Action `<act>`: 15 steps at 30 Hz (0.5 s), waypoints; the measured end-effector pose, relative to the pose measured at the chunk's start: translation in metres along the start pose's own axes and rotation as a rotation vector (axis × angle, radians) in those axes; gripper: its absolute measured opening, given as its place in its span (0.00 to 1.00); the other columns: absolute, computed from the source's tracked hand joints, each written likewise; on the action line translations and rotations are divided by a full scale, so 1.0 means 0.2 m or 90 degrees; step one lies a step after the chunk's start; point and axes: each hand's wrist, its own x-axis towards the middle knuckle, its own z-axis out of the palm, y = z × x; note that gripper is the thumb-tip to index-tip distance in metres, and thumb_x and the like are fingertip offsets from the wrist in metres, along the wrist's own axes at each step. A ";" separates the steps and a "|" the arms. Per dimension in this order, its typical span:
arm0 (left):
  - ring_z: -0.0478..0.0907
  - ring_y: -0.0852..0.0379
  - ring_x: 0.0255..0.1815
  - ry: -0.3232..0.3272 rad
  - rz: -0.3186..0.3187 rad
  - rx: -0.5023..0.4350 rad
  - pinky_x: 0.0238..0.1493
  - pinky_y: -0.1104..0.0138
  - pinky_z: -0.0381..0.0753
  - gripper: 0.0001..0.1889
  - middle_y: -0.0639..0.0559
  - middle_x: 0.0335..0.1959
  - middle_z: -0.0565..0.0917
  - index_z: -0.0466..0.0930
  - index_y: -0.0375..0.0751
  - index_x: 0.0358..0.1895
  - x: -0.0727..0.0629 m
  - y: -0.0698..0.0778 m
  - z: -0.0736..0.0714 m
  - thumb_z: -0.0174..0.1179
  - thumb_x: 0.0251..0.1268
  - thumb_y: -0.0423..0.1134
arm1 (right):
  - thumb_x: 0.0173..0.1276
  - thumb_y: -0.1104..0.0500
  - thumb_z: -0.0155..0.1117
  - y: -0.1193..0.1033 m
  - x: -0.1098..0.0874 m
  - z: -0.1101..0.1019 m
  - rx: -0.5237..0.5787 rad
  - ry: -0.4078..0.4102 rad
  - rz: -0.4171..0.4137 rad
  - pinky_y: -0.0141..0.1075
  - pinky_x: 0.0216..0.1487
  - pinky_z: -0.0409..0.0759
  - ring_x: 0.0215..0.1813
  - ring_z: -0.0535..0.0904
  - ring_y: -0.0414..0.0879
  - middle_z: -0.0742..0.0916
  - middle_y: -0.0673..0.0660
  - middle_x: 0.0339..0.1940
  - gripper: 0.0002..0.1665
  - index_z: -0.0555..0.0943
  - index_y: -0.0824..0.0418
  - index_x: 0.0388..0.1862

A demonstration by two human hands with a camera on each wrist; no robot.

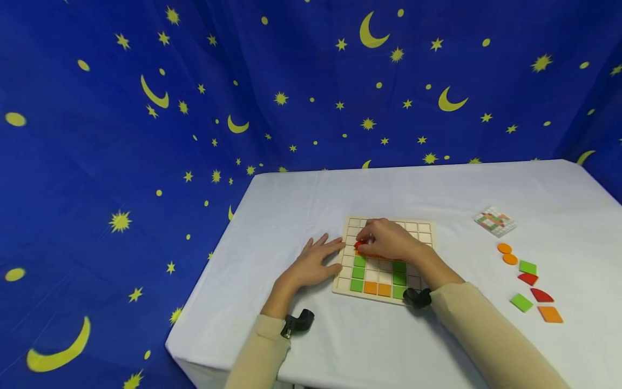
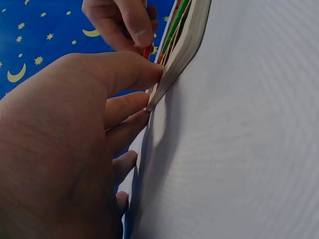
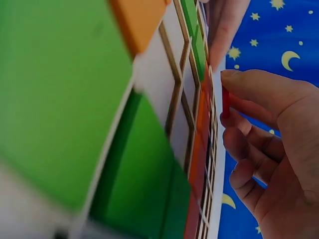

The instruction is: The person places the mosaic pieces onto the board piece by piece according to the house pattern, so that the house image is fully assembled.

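A wooden grid board [image 1: 344, 272] lies on the table, with square tiles set in its cells. Green tiles [image 1: 358, 273] run up two columns, and orange tiles [image 1: 370, 287] sit between them in the near row. More orange shows below my right hand [image 1: 389, 241], which partly covers the upper rows. Its thumb and fingers pinch a small red tile [image 3: 226, 102] by the edges, held over the board's left part. My left hand [image 1: 313, 263] lies at the board's left side with fingers spread, thumb and fingertips right at the edge.
Loose orange discs [image 1: 504, 248], green squares [image 1: 521, 302], red quarter-round tiles [image 1: 541, 295] and an orange square [image 1: 550, 314] lie to the right on the white tablecloth [image 1: 301, 200]. Behind them is a pattern card [image 1: 495, 221]. A blue star-print curtain [image 1: 311, 70] hangs around the table.
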 end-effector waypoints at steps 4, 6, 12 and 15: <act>0.43 0.53 0.76 0.004 0.000 0.004 0.73 0.51 0.35 0.29 0.62 0.73 0.59 0.64 0.57 0.72 0.00 0.00 0.00 0.54 0.68 0.53 | 0.60 0.52 0.71 -0.03 0.05 0.03 -0.016 -0.010 -0.021 0.39 0.41 0.77 0.33 0.76 0.38 0.82 0.42 0.30 0.12 0.89 0.56 0.40; 0.43 0.53 0.76 0.002 0.003 0.003 0.73 0.51 0.35 0.29 0.62 0.73 0.59 0.64 0.57 0.72 0.00 -0.01 0.00 0.54 0.68 0.53 | 0.60 0.52 0.72 -0.04 0.06 0.05 -0.023 -0.021 -0.022 0.38 0.39 0.77 0.33 0.75 0.38 0.81 0.42 0.29 0.11 0.89 0.55 0.39; 0.41 0.54 0.77 0.003 0.005 -0.014 0.73 0.52 0.34 0.30 0.62 0.74 0.59 0.63 0.58 0.73 0.01 -0.01 0.00 0.53 0.69 0.54 | 0.60 0.50 0.72 -0.06 0.09 0.07 -0.043 -0.034 0.003 0.33 0.33 0.76 0.32 0.74 0.36 0.81 0.43 0.31 0.13 0.88 0.54 0.41; 0.42 0.55 0.77 0.003 0.006 -0.013 0.73 0.52 0.34 0.30 0.62 0.73 0.59 0.62 0.58 0.73 0.01 -0.02 0.01 0.53 0.69 0.54 | 0.59 0.50 0.72 -0.07 0.09 0.08 -0.052 -0.039 0.004 0.33 0.32 0.76 0.31 0.74 0.37 0.81 0.45 0.32 0.14 0.88 0.54 0.42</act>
